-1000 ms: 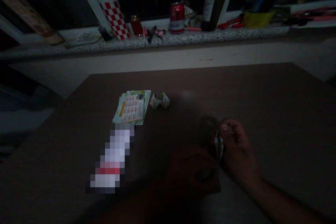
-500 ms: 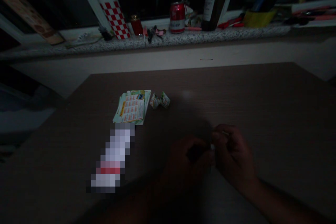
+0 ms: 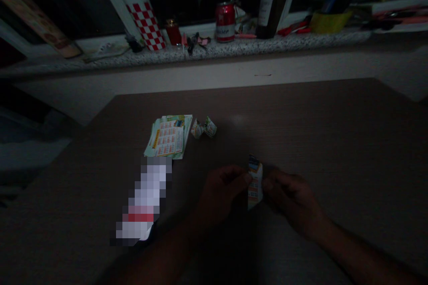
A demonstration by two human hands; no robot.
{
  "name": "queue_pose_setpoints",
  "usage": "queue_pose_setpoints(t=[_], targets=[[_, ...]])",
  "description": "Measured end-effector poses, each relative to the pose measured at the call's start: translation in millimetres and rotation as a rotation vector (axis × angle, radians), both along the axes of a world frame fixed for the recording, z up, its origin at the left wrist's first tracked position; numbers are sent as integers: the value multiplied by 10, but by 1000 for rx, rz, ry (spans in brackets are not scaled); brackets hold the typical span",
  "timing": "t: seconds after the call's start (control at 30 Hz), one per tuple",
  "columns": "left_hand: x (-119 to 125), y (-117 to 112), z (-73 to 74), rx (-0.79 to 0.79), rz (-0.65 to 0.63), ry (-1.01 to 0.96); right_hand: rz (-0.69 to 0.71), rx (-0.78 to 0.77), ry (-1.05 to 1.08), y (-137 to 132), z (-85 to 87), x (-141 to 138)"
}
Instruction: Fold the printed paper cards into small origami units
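A narrow folded piece of printed paper [image 3: 255,187], dark at its top end with orange and white print, stands between my two hands above the table. My left hand [image 3: 224,189] pinches its left edge between thumb and fingers. On the other side, the fingertips of my right hand [image 3: 292,196] are closed at its right edge. Beyond my hands lie small folded paper pieces [image 3: 210,127] with green print. Left of them rests a stack of printed paper sheets [image 3: 169,138], the top one showing rows of orange print.
A pixelated white object with a red band [image 3: 142,200] lies on the wooden table [image 3: 317,120], left of my hands. Along the granite windowsill [image 3: 187,55] stand a red can [image 3: 225,22], a checkered bottle [image 3: 147,24], a dark bottle [image 3: 267,13] and a yellow container [image 3: 329,22].
The paper, mostly hidden between my fingers before, now shows its printed face. My left hand has shifted left and the right hand has lowered slightly. The sheets and folded pieces stay put.
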State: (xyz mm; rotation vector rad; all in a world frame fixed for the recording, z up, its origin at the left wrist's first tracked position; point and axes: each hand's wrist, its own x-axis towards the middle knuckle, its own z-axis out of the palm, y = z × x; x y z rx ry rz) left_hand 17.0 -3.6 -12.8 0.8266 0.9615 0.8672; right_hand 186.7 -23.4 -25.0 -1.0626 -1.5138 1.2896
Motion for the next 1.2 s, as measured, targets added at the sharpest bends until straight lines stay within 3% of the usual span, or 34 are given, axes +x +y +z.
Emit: queue_pose_setpoints(t=[0.2, 0.6, 1.2], targets=[[-15, 5, 7, -61, -96, -97, 142, 102, -64, -7, 14, 12], [8, -23, -8, -36, -174, -91, 138, 163, -30, -36, 8, 25], [10, -43, 10, -63, -221, -98, 55, -5, -18, -69, -21, 20]])
